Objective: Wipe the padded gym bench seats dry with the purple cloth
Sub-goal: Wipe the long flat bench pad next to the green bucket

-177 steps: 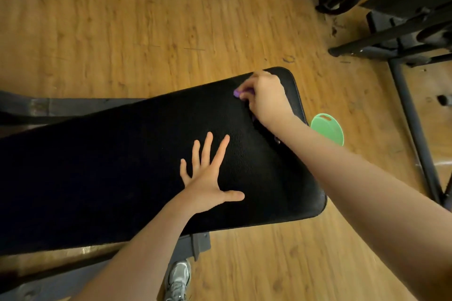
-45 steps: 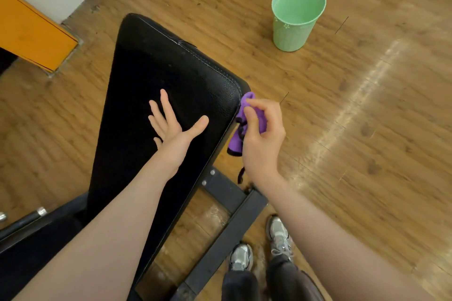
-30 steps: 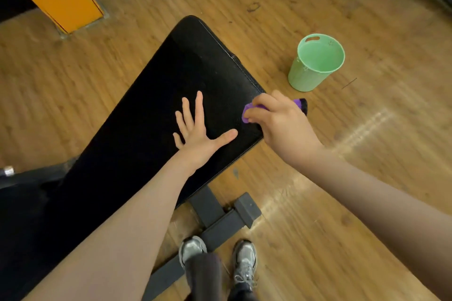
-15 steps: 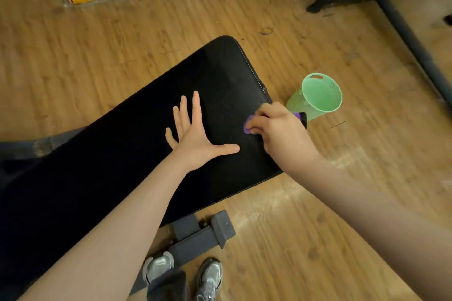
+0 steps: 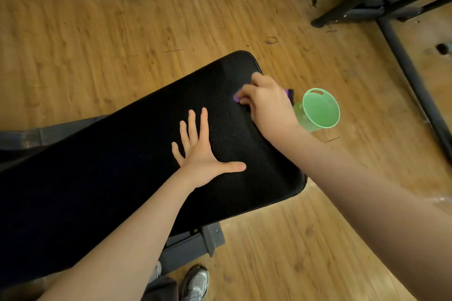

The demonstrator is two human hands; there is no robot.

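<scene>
Black padded bench seat (image 5: 137,173) runs long axis lower-left to upper-right, rounded end far right. Right hand (image 5: 265,102) curls around purple cloth (image 5: 236,98) near that end's right edge. Left hand (image 5: 200,154) lies flat, fingers spread, mid-surface. Green bucket (image 5: 320,110) on floor (image 5: 97,51) beside edge, contents unclear

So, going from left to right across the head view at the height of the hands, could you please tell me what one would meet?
Bench seat → left hand → right hand gripping the purple cloth → green bucket → black metal frame.
</scene>
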